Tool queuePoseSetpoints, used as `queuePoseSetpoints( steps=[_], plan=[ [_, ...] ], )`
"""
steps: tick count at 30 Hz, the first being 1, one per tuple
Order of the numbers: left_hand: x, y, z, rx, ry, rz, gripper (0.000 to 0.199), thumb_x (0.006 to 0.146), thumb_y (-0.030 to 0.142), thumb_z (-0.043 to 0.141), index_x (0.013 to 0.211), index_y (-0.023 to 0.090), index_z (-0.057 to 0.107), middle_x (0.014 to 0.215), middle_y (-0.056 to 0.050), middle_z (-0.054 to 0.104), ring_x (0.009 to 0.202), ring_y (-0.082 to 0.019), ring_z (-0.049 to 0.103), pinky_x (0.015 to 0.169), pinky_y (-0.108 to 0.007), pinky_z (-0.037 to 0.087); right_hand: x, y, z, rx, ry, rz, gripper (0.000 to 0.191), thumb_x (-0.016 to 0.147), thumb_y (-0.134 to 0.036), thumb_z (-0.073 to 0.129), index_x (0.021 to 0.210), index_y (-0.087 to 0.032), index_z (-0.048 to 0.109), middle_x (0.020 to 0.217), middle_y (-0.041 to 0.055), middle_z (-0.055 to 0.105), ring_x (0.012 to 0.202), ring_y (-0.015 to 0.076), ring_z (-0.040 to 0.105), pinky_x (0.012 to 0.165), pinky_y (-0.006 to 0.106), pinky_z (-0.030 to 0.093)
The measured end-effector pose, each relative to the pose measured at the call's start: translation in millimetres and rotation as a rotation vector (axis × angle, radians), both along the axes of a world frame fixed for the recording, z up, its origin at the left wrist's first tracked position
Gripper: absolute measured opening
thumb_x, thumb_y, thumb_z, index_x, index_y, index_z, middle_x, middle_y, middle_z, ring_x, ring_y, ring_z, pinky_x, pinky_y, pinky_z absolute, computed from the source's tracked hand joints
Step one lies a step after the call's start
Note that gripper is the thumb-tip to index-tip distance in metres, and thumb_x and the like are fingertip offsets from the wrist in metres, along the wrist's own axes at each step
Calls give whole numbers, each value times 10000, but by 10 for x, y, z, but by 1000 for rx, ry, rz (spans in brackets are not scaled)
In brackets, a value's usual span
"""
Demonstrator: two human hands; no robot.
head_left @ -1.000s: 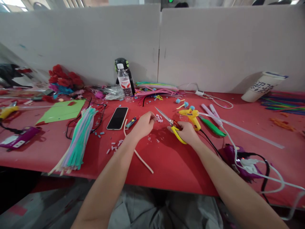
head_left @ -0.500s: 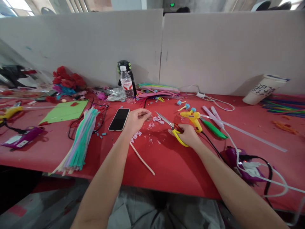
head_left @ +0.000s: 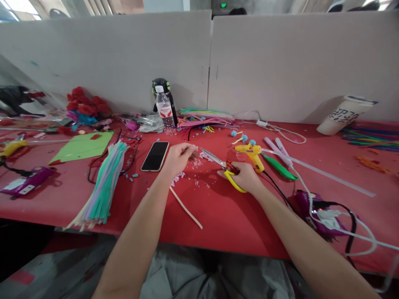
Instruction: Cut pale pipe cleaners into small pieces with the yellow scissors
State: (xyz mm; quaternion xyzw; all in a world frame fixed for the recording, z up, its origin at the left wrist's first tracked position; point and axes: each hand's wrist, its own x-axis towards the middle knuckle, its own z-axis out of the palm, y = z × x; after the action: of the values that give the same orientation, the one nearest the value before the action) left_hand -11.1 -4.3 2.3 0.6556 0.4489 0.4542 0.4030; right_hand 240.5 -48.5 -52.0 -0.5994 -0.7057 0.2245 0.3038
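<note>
My right hand is wrapped round the yellow handles of a pair of scissors, whose blades look closed or nearly so and point left. Just left of the blade tips, my left hand is closed in a pinch; a tiny pale bit shows at its fingertips, too small to name. Small pale pink clippings lie scattered under and between both hands. A whitish pipe cleaner rests on the red table, one end passing out of sight at my left forearm.
Left of my arm lie a phone and a bundle of green and lilac pipe cleaners. A yellow glue gun with a clear stick and a green-handled tool are at right. A bottle and a cup stand further back.
My right hand and the scissors have shifted slightly left, bringing the blade tips closer to my left fingers. The left hand keeps its pinch in nearly the same place.
</note>
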Motion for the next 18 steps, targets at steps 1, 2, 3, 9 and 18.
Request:
queuePoseSetpoints(
  steps=[1,2,3,9,18],
  plan=[
    [3,1,-4,-1,2,-11,328,891,444,575,845,130,657,745,-69,707,600,-130,637,618,-263,532,-1,1,-1,3,-4,-2,518,695,-642,668,614,-197,415,553,-43,370,531,94,315,479,235,258],
    [4,1,-8,4,11,-18,335,898,450,562,837,132,649,738,-64,699,596,-128,631,610,-259,525,-2,2,-1,8,-8,-6,518,696,-638,669,610,-196,414,551,-43,370,529,93,316,480,236,255],
    [3,1,-11,15,23,-22,339,905,452,552,822,135,640,722,-57,688,589,-123,621,602,-252,515,-3,4,-2,10,-11,-8,518,694,-634,673,606,-196,412,548,-44,368,527,92,314,480,236,251],
    [-16,-2,-16,77,111,-26,336,913,460,546,787,157,618,669,-20,642,574,-108,579,591,-231,463,3,9,9,12,-12,-8,547,678,-636,688,589,-195,377,541,-51,325,525,85,289,472,236,225],
    [-14,-9,-5,88,155,1,361,898,506,544,821,167,641,667,-21,645,585,-120,580,603,-235,466,2,7,21,19,-10,0,563,670,-670,682,576,-190,404,538,-48,325,522,86,290,469,240,220]
  ],
)
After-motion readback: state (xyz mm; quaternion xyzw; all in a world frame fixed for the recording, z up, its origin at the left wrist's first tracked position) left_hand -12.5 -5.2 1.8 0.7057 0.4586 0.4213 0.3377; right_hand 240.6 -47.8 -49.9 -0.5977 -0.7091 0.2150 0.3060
